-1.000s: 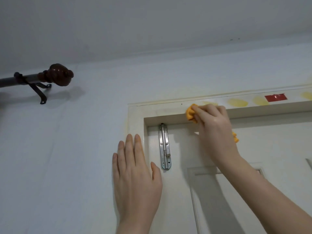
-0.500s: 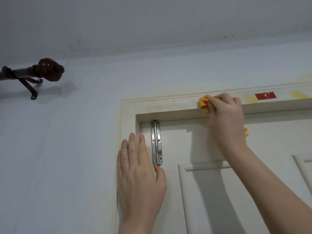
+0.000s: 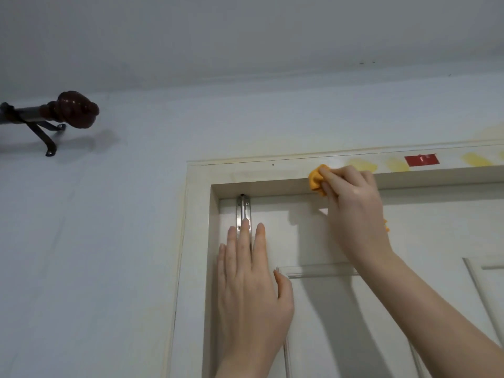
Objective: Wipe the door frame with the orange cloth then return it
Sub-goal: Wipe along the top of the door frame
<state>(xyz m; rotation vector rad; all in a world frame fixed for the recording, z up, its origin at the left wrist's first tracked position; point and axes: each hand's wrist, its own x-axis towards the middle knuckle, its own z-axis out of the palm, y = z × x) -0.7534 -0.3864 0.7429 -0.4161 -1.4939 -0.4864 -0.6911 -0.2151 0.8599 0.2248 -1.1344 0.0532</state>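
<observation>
The cream door frame [image 3: 245, 173] runs across the top of a white door [image 3: 313, 309] and down its left side. My right hand [image 3: 354, 208] grips the bunched orange cloth [image 3: 316, 180] and holds it against the frame's top bar, right of the corner. A small end of the cloth shows behind my wrist. My left hand [image 3: 251, 290] lies flat on the door with straight fingers, its fingertips over the lower part of a metal slide bolt [image 3: 242, 211].
Yellow smears [image 3: 362, 163] and a red tape patch [image 3: 421, 160] mark the top bar to the right of the cloth. A curtain rod with a dark brown knob [image 3: 77, 109] juts from the wall at upper left. The ceiling is close above.
My left hand has shifted right, from the frame's left post onto the door and over the bolt. My right hand with the cloth stays on the top bar, a little further left along it.
</observation>
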